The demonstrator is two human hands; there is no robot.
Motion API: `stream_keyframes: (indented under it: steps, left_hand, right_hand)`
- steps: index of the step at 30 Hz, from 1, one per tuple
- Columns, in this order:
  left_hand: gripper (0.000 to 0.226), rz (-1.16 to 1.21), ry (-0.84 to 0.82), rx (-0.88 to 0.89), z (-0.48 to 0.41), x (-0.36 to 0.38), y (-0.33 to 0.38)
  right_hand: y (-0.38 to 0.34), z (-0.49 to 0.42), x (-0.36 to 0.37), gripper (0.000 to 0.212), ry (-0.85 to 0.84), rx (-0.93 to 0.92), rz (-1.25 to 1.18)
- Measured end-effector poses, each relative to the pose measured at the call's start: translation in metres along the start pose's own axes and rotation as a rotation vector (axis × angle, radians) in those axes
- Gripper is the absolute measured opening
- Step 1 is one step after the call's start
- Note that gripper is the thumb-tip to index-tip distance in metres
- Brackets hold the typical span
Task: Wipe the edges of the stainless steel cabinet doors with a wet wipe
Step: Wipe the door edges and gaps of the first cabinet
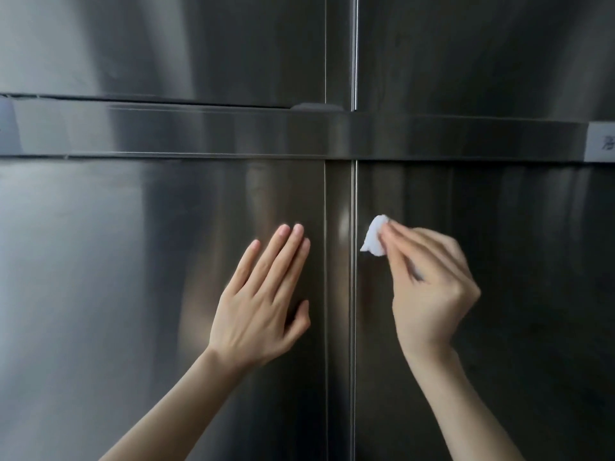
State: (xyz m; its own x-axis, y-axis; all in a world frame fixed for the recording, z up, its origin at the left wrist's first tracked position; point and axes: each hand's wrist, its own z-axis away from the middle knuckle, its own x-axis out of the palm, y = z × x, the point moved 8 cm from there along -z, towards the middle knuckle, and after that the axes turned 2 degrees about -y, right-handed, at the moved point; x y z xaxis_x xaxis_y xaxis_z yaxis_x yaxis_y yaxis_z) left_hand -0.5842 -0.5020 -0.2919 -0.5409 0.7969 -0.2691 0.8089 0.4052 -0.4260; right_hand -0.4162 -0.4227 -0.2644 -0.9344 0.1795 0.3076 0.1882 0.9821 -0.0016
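Our right hand pinches the wet wipe in curled fingers, just right of the vertical edge of the lower right door, while our left hand rests flat, holding nothing.

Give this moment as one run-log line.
left hand: flat on lower-left door | right hand: pinches wet wipe at edge of lower-right door

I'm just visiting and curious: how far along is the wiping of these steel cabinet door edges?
Done: nothing shows for sure; no wet streaks are visible. In hand: the right hand pinches the wet wipe on the lower right door near its inner edge, while the left hand rests flat on the lower left door. Left: probably the rest of that edge and the upper doors.
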Motion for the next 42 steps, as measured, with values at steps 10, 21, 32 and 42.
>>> stream_keyframes:
  steps: [10,21,32,42]
  left_hand:
    - [0.074,0.013,0.014,0.004,0.000,-0.002,0.002]
    - [0.073,-0.006,0.029,0.014,0.000,-0.001,0.002]
    - [0.073,0.000,0.023,0.007,0.001,0.000,0.002]
    - [0.075,-0.003,0.004,0.008,0.001,0.002,0.003]
  right_hand:
    - [-0.008,-0.008,0.039,0.017,-0.056,0.211,-0.053]
    - [-0.007,0.012,0.033,0.018,-0.023,0.193,-0.037]
    - [-0.002,0.022,0.032,0.015,-0.003,0.353,-0.042]
    - [0.002,-0.002,0.045,0.012,-0.005,0.325,-0.013]
